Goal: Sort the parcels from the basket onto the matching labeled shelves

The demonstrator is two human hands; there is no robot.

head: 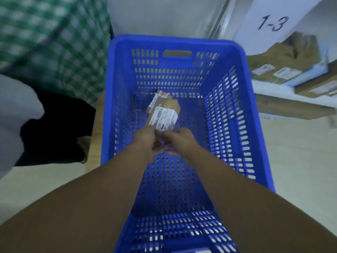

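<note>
Parcel (164,112), brown cardboard with white labels facing up, inside the blue basket (255,114) over the far half of its floor; long axis runs away from the person, far end leaning slightly left; whether it rests on the floor cannot be told. Left hand (145,141) and right hand (180,141) meet at its near end, fingers curled on that edge, blurred. Shelf (291,105) at right carries boxes (288,70) under a sign (271,22) reading 1-3; green checked cloth (47,42) at left.
</note>
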